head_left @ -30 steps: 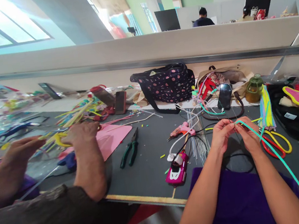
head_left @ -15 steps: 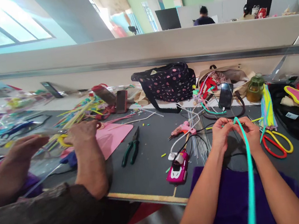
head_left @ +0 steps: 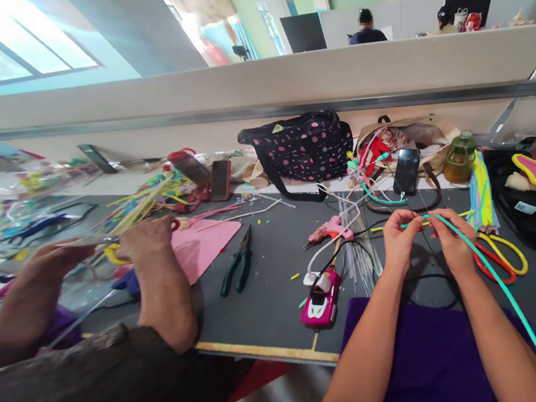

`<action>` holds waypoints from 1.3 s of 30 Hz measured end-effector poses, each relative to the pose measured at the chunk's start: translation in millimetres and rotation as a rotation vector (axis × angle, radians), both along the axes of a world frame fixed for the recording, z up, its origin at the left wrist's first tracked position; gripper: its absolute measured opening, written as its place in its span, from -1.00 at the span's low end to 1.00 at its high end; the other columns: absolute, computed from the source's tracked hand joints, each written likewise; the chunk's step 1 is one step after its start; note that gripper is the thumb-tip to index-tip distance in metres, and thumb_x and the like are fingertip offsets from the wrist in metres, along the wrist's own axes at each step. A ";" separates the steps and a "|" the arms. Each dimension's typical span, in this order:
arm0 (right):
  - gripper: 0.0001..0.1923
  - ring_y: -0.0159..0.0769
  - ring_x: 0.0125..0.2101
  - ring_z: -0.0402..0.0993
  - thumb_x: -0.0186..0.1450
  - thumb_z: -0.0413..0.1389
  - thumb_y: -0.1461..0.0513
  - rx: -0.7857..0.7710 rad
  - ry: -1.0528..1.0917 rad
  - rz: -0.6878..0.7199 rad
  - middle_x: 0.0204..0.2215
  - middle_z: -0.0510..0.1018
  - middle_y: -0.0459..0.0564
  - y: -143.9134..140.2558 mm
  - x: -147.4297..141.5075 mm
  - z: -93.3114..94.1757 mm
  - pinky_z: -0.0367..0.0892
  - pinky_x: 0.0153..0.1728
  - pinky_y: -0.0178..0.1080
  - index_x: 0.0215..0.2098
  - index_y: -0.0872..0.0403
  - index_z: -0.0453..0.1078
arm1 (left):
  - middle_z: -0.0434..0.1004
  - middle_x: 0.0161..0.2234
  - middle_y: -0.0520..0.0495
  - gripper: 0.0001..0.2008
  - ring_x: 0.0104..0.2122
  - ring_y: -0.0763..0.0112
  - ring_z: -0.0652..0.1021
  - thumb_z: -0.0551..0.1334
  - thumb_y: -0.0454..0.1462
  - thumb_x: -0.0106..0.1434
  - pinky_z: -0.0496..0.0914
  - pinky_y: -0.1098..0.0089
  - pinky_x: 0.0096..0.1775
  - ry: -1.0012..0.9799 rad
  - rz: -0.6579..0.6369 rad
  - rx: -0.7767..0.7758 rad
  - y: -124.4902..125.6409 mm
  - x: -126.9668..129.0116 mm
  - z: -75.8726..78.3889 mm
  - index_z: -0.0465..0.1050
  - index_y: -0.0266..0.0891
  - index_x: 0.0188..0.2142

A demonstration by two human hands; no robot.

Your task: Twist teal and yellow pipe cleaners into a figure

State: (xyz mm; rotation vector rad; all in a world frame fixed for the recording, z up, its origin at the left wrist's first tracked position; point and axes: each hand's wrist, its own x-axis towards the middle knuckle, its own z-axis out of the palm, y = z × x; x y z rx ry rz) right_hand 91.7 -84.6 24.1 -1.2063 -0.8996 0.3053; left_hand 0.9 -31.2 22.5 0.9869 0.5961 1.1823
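Note:
My left hand (head_left: 399, 240) and my right hand (head_left: 450, 239) are close together above the dark table (head_left: 272, 294), both pinching one end of a long teal pipe cleaner (head_left: 500, 290). Its free length runs down to the right past my right forearm. A thin stick or wire seems to sit between my fingers, too small to tell. Purple cloth (head_left: 422, 359) lies under my forearms.
A co-worker's hands (head_left: 143, 243) work at the left beside a pink sheet (head_left: 203, 241). Green pliers (head_left: 238, 269), a pink glue gun (head_left: 327, 231), a magenta toy car (head_left: 319, 299), red and yellow scissors (head_left: 501, 257), a spotted bag (head_left: 303, 148) and a phone (head_left: 405, 170) lie around.
The pipe cleaner's free length swung from pointing straight down toward me back out to the lower right. My hands stayed together in about the same place.

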 end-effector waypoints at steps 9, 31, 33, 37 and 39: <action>-0.83 -0.42 -0.50 0.39 0.20 0.20 0.13 0.057 0.301 0.238 -0.38 0.46 -0.11 8.5 -1.0 -12.0 0.35 -0.48 -0.32 -0.32 0.06 0.40 | 0.48 -0.47 0.01 -0.71 -0.49 0.50 0.46 0.45 -0.23 -0.08 0.37 0.43 -0.39 -0.108 -0.080 -0.107 4.0 -0.1 -4.2 0.38 -0.29 -0.49; -0.83 -0.38 -0.43 0.39 0.19 0.20 0.13 0.102 0.272 0.243 -0.36 0.45 -0.08 13.1 -1.4 -13.2 0.36 -0.36 -0.27 -0.37 0.07 0.40 | 0.49 -0.51 0.05 -0.71 -0.52 0.50 0.50 0.46 -0.29 -0.12 0.36 0.44 -0.35 -0.216 -0.122 -0.212 6.7 1.1 -5.3 0.37 -0.29 -0.48; -0.82 -0.38 -0.44 0.40 0.19 0.21 0.13 0.098 0.307 0.242 -0.38 0.45 -0.09 12.5 -0.6 -13.2 0.36 -0.37 -0.27 -0.35 0.07 0.40 | 0.47 -0.52 0.06 -0.71 -0.51 0.51 0.49 0.47 -0.28 -0.12 0.36 0.44 -0.35 -0.189 -0.097 -0.193 5.4 1.6 -4.0 0.39 -0.29 -0.48; -0.81 -0.38 -0.46 0.42 0.17 0.24 0.14 0.088 0.346 0.249 -0.40 0.47 -0.11 10.5 0.1 -11.8 0.35 -0.39 -0.27 -0.32 0.07 0.40 | 0.45 -0.52 0.07 -0.70 -0.51 0.53 0.46 0.48 -0.24 -0.14 0.35 0.46 -0.36 -0.123 -0.039 -0.148 4.5 2.3 -3.3 0.40 -0.28 -0.49; -0.82 -0.39 -0.47 0.41 0.16 0.25 0.16 0.093 0.356 0.236 -0.41 0.48 -0.11 9.9 0.3 -11.2 0.34 -0.40 -0.28 -0.33 0.07 0.41 | 0.45 -0.51 0.06 -0.70 -0.51 0.52 0.46 0.47 -0.23 -0.13 0.35 0.44 -0.36 -0.115 -0.046 -0.133 4.7 2.3 -3.9 0.41 -0.28 -0.48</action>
